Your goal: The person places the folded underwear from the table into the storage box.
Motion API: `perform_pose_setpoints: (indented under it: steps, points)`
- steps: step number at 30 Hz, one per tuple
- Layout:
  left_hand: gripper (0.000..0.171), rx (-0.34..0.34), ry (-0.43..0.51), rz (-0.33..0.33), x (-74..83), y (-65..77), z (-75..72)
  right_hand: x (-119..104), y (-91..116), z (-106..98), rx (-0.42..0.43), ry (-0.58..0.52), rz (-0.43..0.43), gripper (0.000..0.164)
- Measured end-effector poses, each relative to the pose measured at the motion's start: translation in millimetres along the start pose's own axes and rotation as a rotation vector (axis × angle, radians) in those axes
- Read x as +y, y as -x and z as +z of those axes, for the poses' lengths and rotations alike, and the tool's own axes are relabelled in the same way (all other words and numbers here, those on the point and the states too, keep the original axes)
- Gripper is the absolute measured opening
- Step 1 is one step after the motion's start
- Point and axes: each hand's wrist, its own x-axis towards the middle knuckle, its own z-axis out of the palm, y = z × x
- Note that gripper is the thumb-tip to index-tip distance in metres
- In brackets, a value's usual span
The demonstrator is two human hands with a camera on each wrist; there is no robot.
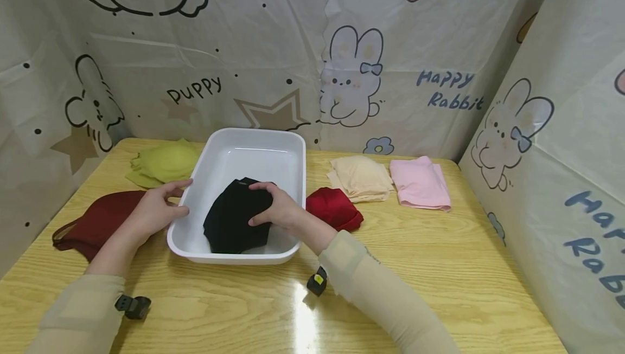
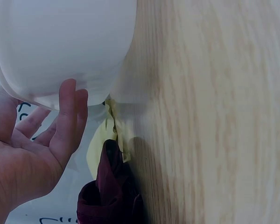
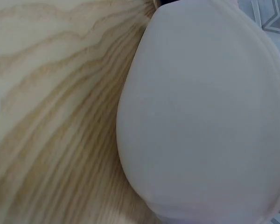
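A white plastic tub (image 1: 244, 259) stands on the table with a black folded garment (image 1: 234, 218) inside, toward its near end. My right hand (image 1: 280, 210) holds this garment by its right side, thumb and index finger spread over it and the other fingers hidden. At the tub's left rim is my left hand (image 1: 156, 210), its thumb and index fingertips over the edge. The left wrist view has the fingers (image 2: 67, 107) of this hand, loosely extended, against the tub's outer wall. Only the tub's side (image 3: 200, 116) and the table fill most of the right wrist view.
Left of the tub lie a dark red strappy garment (image 1: 104, 216) and a yellow-green cloth (image 1: 166, 161). To its right are a bright red cloth (image 1: 334, 207), a cream folded cloth (image 1: 361, 178) and a pink folded cloth (image 1: 420, 183). A printed sheet (image 1: 273, 45) walls the table.
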Motion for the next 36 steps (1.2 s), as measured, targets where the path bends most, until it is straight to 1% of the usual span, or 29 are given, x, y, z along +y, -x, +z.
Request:
perform_pose_setpoints:
  steps: [5,11,13,20,22,25,29,36]
  points:
    - [0.069,0.005,-0.003,0.002,-0.4,-0.7,-0.2,1.4,-2.8,-1.8,-0.023,0.214,-0.029,0.072]
    - [0.069,0.007,-0.006,0.007,-1.4,-1.6,-0.4,3.2,-4.1,-1.1,-0.057,0.508,-0.048,0.072]
    - [0.069,0.007,-0.007,0.004,-1.6,-1.7,-0.3,3.8,-4.6,-0.8,-0.069,0.573,-0.05,0.072]
    - [0.07,0.003,-0.009,-0.009,-1.6,-1.8,0.1,5.2,-5.9,0.8,-0.091,0.736,-0.084,0.07]
    - [0.07,0.002,-0.009,-0.009,-1.6,-1.8,0.1,5.7,-6.0,1.6,-0.088,0.789,-0.093,0.07]
    - [0.07,0.001,-0.01,-0.007,-1.3,-1.8,-0.1,5.0,-4.8,3.3,-0.075,0.855,-0.084,0.07]
    - [0.07,0.002,-0.025,-0.004,-1.1,-1.5,0.1,4.4,-2.6,4.6,-0.046,0.902,-0.067,0.069]
    - [0.07,0.008,-0.048,-0.005,-0.5,-1.1,0.1,-0.1,3.0,4.6,-0.026,0.942,-0.085,0.067]
